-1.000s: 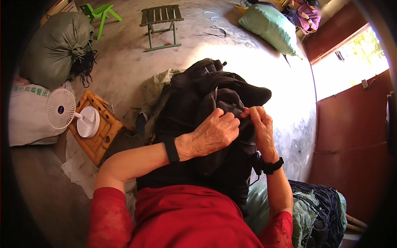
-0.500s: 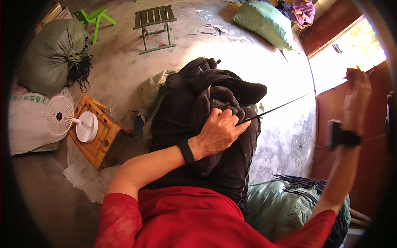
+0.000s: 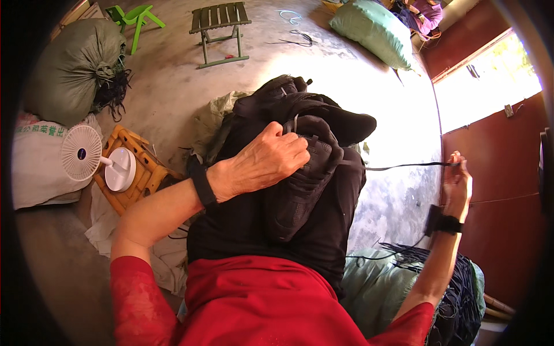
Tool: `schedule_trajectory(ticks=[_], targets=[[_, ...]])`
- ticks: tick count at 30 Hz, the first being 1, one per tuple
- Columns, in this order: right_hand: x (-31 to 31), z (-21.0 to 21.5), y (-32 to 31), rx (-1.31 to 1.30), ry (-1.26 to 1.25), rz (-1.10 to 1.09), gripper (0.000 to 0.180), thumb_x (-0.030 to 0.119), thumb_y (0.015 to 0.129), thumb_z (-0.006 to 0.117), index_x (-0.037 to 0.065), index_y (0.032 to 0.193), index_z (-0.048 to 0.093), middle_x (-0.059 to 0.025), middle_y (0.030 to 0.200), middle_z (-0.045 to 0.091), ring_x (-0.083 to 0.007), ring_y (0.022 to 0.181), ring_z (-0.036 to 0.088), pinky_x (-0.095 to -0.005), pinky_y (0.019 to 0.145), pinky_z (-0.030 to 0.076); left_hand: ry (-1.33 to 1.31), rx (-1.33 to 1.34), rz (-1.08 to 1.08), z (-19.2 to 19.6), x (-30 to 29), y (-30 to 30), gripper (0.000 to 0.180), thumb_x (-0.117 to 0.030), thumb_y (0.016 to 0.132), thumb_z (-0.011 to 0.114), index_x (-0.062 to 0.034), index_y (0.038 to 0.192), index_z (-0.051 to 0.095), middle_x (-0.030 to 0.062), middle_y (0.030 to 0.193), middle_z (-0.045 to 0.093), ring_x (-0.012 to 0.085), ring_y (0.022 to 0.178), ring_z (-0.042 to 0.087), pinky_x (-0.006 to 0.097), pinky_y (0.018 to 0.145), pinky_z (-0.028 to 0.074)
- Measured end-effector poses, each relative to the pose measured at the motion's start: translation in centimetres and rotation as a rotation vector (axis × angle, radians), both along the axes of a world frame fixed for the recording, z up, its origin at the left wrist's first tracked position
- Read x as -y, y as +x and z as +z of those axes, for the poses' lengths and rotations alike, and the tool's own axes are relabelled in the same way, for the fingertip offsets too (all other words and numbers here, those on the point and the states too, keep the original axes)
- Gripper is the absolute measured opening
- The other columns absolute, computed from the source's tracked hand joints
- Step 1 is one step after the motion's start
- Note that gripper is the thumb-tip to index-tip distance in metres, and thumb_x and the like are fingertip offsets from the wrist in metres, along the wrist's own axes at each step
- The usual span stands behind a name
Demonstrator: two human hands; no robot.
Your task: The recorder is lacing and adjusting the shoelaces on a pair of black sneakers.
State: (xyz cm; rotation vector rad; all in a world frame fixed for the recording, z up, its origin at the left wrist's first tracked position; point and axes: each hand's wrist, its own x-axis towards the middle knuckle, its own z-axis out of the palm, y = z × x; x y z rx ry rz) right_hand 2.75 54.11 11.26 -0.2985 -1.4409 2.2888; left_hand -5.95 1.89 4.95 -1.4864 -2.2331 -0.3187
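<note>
A black lace-up shoe (image 3: 294, 205) lies on my lap, its toe toward me. Over its laced upper, my left hand (image 3: 265, 158) is closed, fingers curled; what they grip is hidden. Well out to the right, my right hand (image 3: 457, 180) pinches a thin black shoelace (image 3: 398, 167). That lace stretches nearly level from the shoe's side to my fingertips. Behind this shoe, more black shoes (image 3: 332, 115) are heaped on my knees. Each wrist wears a black band.
Lower right, a green sack (image 3: 378, 288) bears a bundle of dark laces (image 3: 459, 288). A white fan (image 3: 120, 170) stands on a bamboo stool (image 3: 144, 179) at left, near stuffed sacks (image 3: 69, 69). Farther off are a folding stool (image 3: 219, 20), a pale green sack (image 3: 372, 32) and another person (image 3: 426, 17).
My right hand has come down from its raised, blurred position. My left hand has shifted left, away from the lace. The lace now runs level, and more of the shoe shows.
</note>
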Motion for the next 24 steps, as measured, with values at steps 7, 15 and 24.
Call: schedule_trajectory(ticks=[7,15,24], targets=[[7.6,-12.2,0.4,0.183,-0.398,0.068,0.021,0.009,0.097,0.057,0.003,0.117,0.056,-0.0046,0.088,0.065,-0.0122,0.069,0.063,-0.0248,0.068,0.055,-0.238,-0.148,-0.029,1.8,-1.5,-1.3,0.013,-0.015,0.078,0.060,-0.0137,0.066,0.059,0.0021,0.077,0.050,0.0158,0.073,0.054,0.035,0.068,0.036],[23.7,-7.5,1.4,0.291,0.281,0.271,0.018,0.019,0.100,0.056,0.002,0.103,0.061,-0.0069,0.079,0.065,-0.0108,0.062,0.058,-0.0230,0.061,0.047,-0.387,0.416,-0.190,1.7,-0.7,-4.1,0.019,-0.023,0.071,0.077,-0.0093,0.075,0.065,0.0051,0.089,0.056,0.0246,0.096,0.054,0.040,0.072,0.046],[28.6,-7.2,2.8,0.274,0.420,0.360,0.018,0.017,0.101,0.055,0.000,0.102,0.060,-0.0082,0.078,0.067,-0.0115,0.062,0.060,-0.0227,0.060,0.047,-0.388,0.470,-0.138,1.2,-2.1,-4.1,0.018,-0.025,0.079,0.070,-0.0076,0.078,0.069,0.0101,0.085,0.057,0.0288,0.090,0.057,0.039,0.074,0.052]])
